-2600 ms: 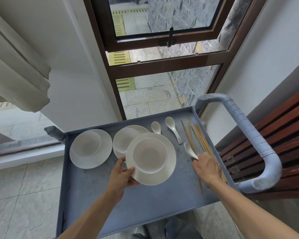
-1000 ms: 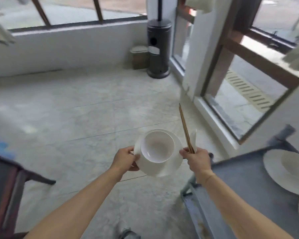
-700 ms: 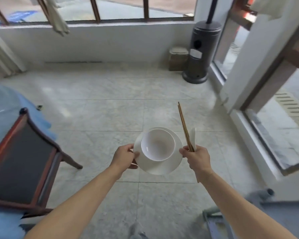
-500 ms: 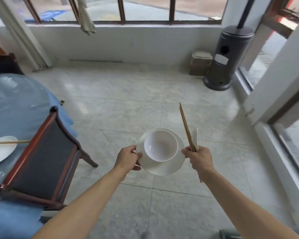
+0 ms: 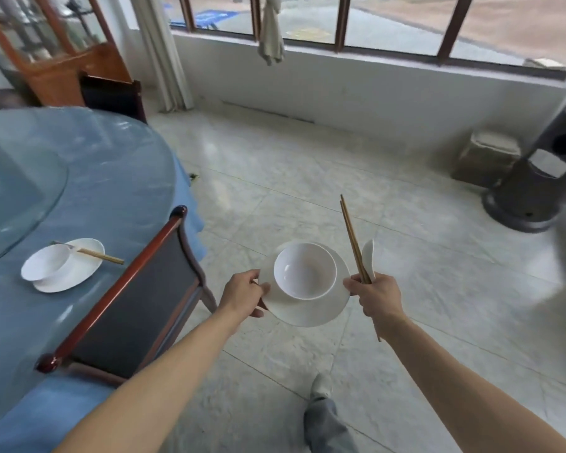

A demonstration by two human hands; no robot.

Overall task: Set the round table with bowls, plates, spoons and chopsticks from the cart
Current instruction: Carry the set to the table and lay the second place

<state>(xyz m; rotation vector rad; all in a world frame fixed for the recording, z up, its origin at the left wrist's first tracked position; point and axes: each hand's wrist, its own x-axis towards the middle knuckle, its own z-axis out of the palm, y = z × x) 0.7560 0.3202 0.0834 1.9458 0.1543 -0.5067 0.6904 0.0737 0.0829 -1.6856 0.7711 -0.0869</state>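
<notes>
My left hand (image 5: pixel 244 294) pinches the plate (image 5: pixel 307 308) rim, bowl (image 5: pixel 304 270) loose on top; a tilt could slide it off. My right hand (image 5: pixel 374 294) grips one chopsticks (image 5: pixel 352 238) pair and one spoon (image 5: pixel 369 258). One set (image 5: pixel 61 264) sits on the worktop (image 5: pixel 111 191).

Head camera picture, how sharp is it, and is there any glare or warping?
Head view: sharp at the centre, on the white bowl and wooden chopsticks; smeared at the right edge near the dark round heater; daylight sheen on the glass-topped blue round table; wide-angle bending of the window sill.
</notes>
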